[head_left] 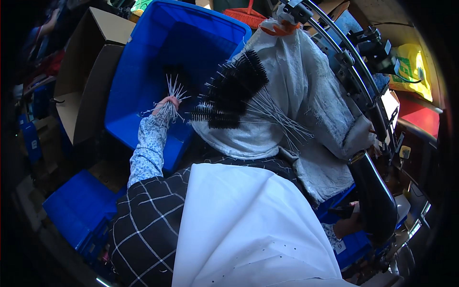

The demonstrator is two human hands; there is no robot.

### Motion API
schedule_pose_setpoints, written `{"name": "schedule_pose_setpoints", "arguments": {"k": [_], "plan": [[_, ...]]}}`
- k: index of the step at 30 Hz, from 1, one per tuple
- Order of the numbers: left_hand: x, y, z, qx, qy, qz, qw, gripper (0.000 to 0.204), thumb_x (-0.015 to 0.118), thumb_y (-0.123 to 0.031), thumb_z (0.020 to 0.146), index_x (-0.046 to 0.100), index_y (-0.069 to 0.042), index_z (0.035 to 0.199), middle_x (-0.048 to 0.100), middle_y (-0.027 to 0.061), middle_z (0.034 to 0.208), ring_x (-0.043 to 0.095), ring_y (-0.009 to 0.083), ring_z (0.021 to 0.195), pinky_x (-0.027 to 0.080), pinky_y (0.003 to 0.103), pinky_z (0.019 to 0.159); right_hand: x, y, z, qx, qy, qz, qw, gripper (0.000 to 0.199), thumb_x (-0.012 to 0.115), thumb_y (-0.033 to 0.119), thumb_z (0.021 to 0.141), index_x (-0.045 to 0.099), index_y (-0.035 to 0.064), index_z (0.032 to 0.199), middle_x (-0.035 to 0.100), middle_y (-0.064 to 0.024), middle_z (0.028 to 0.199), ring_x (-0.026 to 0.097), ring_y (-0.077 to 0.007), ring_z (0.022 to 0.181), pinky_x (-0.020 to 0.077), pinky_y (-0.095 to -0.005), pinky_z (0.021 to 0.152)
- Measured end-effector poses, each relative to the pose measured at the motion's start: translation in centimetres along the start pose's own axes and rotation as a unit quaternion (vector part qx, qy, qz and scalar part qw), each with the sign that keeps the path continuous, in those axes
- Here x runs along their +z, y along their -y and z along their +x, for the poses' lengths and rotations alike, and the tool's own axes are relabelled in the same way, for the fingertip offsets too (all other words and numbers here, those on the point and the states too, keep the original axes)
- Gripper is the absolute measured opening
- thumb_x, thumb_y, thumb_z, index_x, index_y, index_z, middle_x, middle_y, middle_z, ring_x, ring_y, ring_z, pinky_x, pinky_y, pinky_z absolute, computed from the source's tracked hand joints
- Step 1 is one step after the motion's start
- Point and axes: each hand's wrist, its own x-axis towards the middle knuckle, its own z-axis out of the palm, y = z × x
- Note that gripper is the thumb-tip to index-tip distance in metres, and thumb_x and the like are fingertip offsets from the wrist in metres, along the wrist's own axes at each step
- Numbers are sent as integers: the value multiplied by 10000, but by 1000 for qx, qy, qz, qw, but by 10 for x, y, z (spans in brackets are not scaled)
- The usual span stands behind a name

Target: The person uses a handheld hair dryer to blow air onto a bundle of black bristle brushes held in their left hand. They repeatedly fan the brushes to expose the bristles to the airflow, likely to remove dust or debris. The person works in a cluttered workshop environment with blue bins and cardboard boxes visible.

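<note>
The left hand (169, 101) is wrapped tight around a bunch of thin, silver wire stems (174, 87) over the big blue plastic bin (125, 95) on the far left, while black bristle brushes (243, 79) with long wire stems lie to its right on a whitish cloth sack (296, 71). The right hand (348, 226) is low on the near right, partly hidden, so I cannot tell what it holds. The step looks like moving bunches, and next probably needs a firm grip and gentle letting go.
</note>
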Motion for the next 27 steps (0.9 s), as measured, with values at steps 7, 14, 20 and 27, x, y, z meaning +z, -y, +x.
{"name": "schedule_pose_setpoints", "arguments": {"k": [7,14,20,27], "plan": [[17,102,-137,220,276,270,896,355,426,-188,868,334,-21,1167,433,36,650,420,73,485,408,226,517,11,-7,-4,6,14,68,998,149,564,94,736,526,-20,824,515,-83,690,481,-136,586,406,-252,564],[62,194,-168,17,598,449,664,318,538,-303,803,493,7,744,489,46,503,463,107,421,422,220,433,22,2,-4,23,73,201,977,145,556,82,738,525,-19,837,519,-86,696,487,-137,589,408,-251,562],[86,246,-134,-174,671,427,580,199,603,-125,734,552,43,641,551,108,561,526,193,445,450,242,413,27,7,-18,-1,25,255,967,125,503,38,754,509,-26,861,512,-91,691,497,-149,576,411,-251,533],[97,271,-142,25,665,372,647,286,509,-177,808,437,-41,566,465,25,497,421,92,386,342,205,352,23,-5,-16,79,-21,379,922,128,533,35,713,511,-31,820,480,-73,601,471,-154,523,386,-253,509]]}}
